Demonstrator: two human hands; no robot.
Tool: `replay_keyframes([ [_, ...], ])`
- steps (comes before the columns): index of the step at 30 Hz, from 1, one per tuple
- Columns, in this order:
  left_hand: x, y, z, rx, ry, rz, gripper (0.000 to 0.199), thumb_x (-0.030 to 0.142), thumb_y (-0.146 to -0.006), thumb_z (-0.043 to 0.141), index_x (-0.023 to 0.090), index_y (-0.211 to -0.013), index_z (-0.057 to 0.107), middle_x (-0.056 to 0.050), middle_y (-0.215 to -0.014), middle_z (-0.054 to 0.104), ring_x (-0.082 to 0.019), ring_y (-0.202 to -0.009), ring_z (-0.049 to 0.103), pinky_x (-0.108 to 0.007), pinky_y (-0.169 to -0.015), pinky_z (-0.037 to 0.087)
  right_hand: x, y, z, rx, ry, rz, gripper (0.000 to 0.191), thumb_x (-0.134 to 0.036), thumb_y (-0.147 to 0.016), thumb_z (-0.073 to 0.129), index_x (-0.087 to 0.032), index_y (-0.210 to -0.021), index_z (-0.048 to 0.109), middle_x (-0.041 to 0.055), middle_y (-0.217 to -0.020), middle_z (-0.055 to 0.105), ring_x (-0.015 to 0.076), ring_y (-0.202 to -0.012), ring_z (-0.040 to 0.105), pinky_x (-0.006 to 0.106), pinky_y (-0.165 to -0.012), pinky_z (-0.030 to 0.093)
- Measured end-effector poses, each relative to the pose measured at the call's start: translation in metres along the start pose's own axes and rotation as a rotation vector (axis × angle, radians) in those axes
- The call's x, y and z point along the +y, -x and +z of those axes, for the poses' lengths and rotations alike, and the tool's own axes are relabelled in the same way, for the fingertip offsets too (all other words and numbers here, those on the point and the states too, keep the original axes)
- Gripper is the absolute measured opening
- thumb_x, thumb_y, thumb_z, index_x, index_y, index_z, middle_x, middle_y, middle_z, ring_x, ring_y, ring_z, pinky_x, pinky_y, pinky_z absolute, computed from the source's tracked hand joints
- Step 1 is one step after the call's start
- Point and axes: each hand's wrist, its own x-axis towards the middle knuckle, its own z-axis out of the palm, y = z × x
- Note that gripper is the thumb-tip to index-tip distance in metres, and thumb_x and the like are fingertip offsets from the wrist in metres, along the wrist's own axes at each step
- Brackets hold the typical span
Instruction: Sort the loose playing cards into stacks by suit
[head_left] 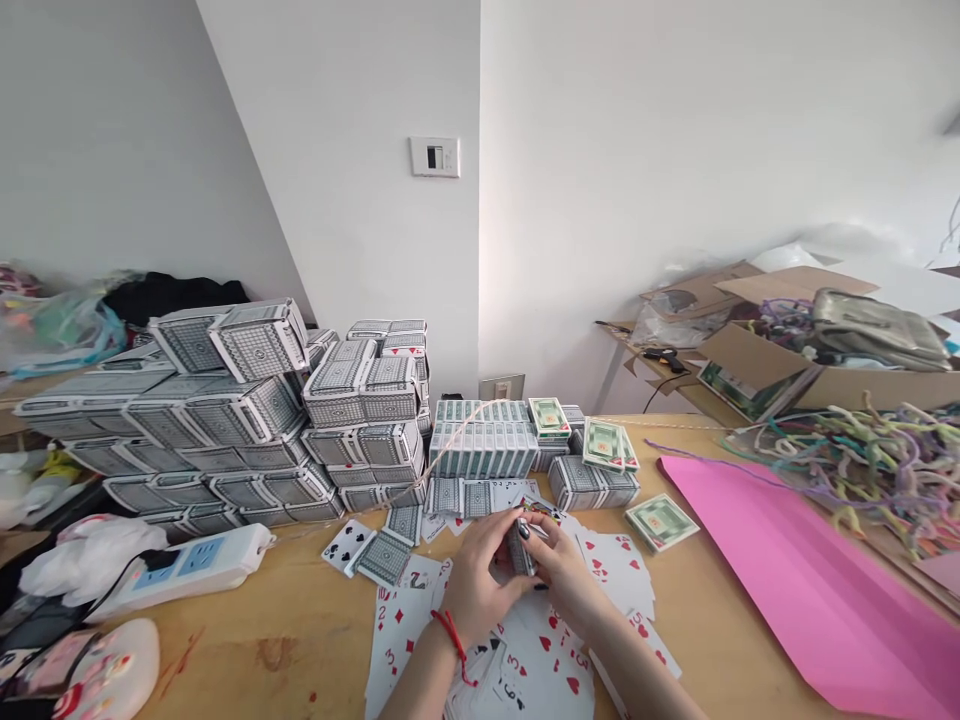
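My left hand [484, 575] and my right hand [559, 560] meet at the middle of the table, fingers curled round a small folded block of playing cards [520, 552]. A patterned grey card back shows between the fingers; the rest is covered by them. A red cord circles my left wrist. Beneath both hands lies a loose spread of playing cards [536, 655], many face up with red and black marks. Just beyond them stand a row of card packs [484, 440] and a block of folded cards [592, 482].
Large stacked blocks of folded cards [247, 410] rise at the left. A white power strip [191, 570] lies before them. Green card boxes [661, 522] and a pink sheet [795, 570] are to the right, with tangled yarn [862, 470] and an open cardboard box [855, 390] behind.
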Motion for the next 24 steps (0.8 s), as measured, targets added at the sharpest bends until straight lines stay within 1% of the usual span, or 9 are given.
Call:
replay_keyframes([
  [5,0.003,0.0,-0.003,0.024,-0.004,-0.005,0.057,0.029,-0.068,0.067,0.025,-0.12,0.045,-0.008,-0.117,0.055,-0.026,-0.109,0.05,-0.043,-0.091,0.044,0.004,-0.002,-0.003,-0.002,0.067,-0.029,0.045,-0.047,-0.064,0.067,-0.02,-0.097,0.05,-0.0002,-0.067,0.059,0.0154,-0.061,0.056,0.022,-0.049,0.037],
  [7,0.002,0.0,-0.002,0.027,-0.013,0.007,0.056,0.029,-0.069,0.067,0.025,-0.12,0.045,-0.008,-0.118,0.055,-0.026,-0.109,0.05,-0.042,-0.09,0.044,0.004,-0.002,-0.004,-0.015,0.077,-0.034,0.048,-0.047,-0.064,0.067,-0.02,-0.1,0.05,-0.0003,-0.067,0.06,0.0149,-0.061,0.056,0.022,-0.05,0.037],
  [10,0.0,0.0,-0.002,0.028,-0.028,0.028,0.056,0.03,-0.069,0.066,0.024,-0.121,0.045,-0.009,-0.119,0.054,-0.027,-0.109,0.05,-0.043,-0.091,0.044,-0.001,0.0,-0.004,-0.087,0.049,-0.018,0.052,-0.045,-0.061,0.07,-0.021,-0.102,0.051,0.0004,-0.071,0.062,0.0168,-0.067,0.058,0.025,-0.058,0.041],
  [12,-0.001,0.0,-0.003,0.023,-0.028,0.032,0.056,0.031,-0.07,0.065,0.024,-0.122,0.045,-0.01,-0.119,0.054,-0.027,-0.11,0.05,-0.044,-0.091,0.043,-0.007,0.002,-0.003,-0.146,0.032,-0.002,0.052,-0.043,-0.057,0.073,-0.02,-0.1,0.053,0.0024,-0.078,0.063,0.0195,-0.074,0.06,0.029,-0.066,0.044],
  [14,-0.002,0.0,-0.003,0.01,-0.02,0.037,0.055,0.032,-0.071,0.064,0.024,-0.122,0.044,-0.01,-0.119,0.054,-0.027,-0.111,0.049,-0.045,-0.092,0.042,-0.013,0.005,0.0,-0.184,0.022,-0.007,0.047,-0.041,-0.058,0.073,-0.02,-0.096,0.057,0.0034,-0.084,0.063,0.0205,-0.079,0.059,0.03,-0.071,0.044],
  [17,-0.004,0.0,-0.002,0.003,-0.014,0.058,0.056,0.033,-0.071,0.064,0.024,-0.123,0.043,-0.01,-0.119,0.054,-0.027,-0.112,0.048,-0.045,-0.093,0.041,-0.017,0.007,0.001,-0.225,-0.015,0.007,0.042,-0.036,-0.059,0.074,-0.02,-0.094,0.057,0.0033,-0.085,0.063,0.0207,-0.08,0.059,0.029,-0.069,0.044],
  [19,-0.005,0.0,-0.002,0.018,-0.017,0.072,0.059,0.034,-0.07,0.066,0.024,-0.123,0.043,-0.011,-0.119,0.055,-0.027,-0.111,0.049,-0.046,-0.092,0.042,-0.015,0.006,-0.001,-0.223,-0.022,0.02,0.042,-0.033,-0.058,0.074,-0.019,-0.094,0.057,0.0031,-0.082,0.063,0.0204,-0.079,0.059,0.029,-0.068,0.044],
  [24,-0.007,0.001,0.0,0.066,-0.022,0.123,0.06,0.031,-0.067,0.068,0.023,-0.122,0.045,-0.009,-0.118,0.056,-0.026,-0.109,0.05,-0.043,-0.09,0.045,-0.005,-0.001,-0.009,-0.219,-0.085,0.066,0.043,-0.024,-0.059,0.075,-0.02,-0.097,0.054,-0.0008,-0.069,0.061,0.0153,-0.067,0.059,0.025,-0.062,0.042],
])
